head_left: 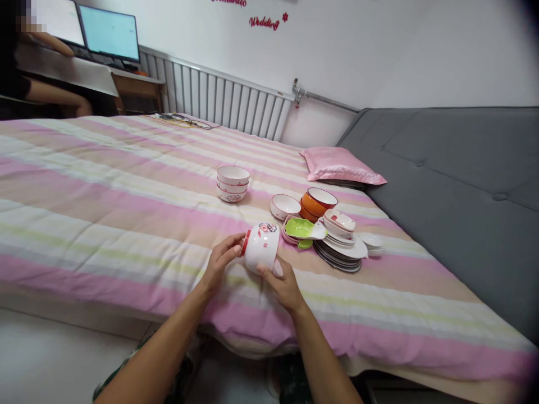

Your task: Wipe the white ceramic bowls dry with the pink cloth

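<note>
Left hand [219,259] and right hand [286,283] grip a printed cup [261,249] between them — a striped bed [126,219] lies beneath, and red wall letters [264,23] far ahead read "Wedding".

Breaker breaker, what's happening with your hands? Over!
Left hand and right hand both on white vessel. Vessel tipped sideways, red trim leftward. Green dish and plate stack close on the right.

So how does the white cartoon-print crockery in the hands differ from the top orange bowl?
The white cartoon-print crockery is tilted between the left hand and right hand, while the top orange bowl sits upright on a lower orange bowl. The crockery's outside is white with a print; the top bowl's is orange. Both have a reddish edge.
</note>
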{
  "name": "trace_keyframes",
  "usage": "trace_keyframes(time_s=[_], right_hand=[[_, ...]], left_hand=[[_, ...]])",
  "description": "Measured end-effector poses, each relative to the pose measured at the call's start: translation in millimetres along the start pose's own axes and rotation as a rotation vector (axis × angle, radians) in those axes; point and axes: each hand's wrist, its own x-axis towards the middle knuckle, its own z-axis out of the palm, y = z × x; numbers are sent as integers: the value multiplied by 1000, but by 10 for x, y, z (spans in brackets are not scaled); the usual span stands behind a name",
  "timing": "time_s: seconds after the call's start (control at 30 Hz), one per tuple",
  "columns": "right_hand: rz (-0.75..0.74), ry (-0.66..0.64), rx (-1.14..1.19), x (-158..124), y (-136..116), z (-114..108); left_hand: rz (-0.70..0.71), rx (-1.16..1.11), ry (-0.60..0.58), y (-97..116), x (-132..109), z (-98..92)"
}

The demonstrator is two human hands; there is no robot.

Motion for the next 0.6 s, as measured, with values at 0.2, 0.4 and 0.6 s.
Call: trace_keyframes(time_s=[0.2,0.4,0.6], right_hand=[[159,110,388,68,111,94],[122,-26,311,63,51,83],[80,-202,222,65,64,47]], left_hand=[[28,281,-32,30,8,30],[78,447,-55,-55,39,-5],[75,478,-61,-113,51,-37]])
